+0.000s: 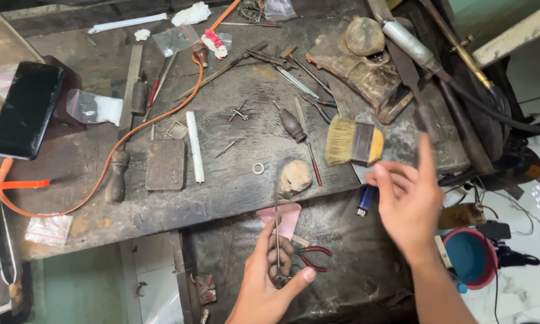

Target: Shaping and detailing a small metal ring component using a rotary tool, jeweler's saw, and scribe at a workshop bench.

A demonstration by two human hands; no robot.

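At the far left of the workbench (222, 198) lies a black phone (25, 109), and an orange cable (111, 159) curves beside it toward a wooden-handled tool (117, 175). Further right are a flat dark metal plate (166, 164), a white rod (195, 146) and a small metal ring (258, 168). Below the bench edge, the left hand (268, 277) grasps a thin metal rod (276, 231) between thumb and fingers, holding it upright; red-handled pliers (313, 257) lie just beside it. A paintbrush (352, 141) rests on the bench near a blue lighter (366, 200). The right hand (409, 201) is raised, blurred, with fingers spread and holding nothing.
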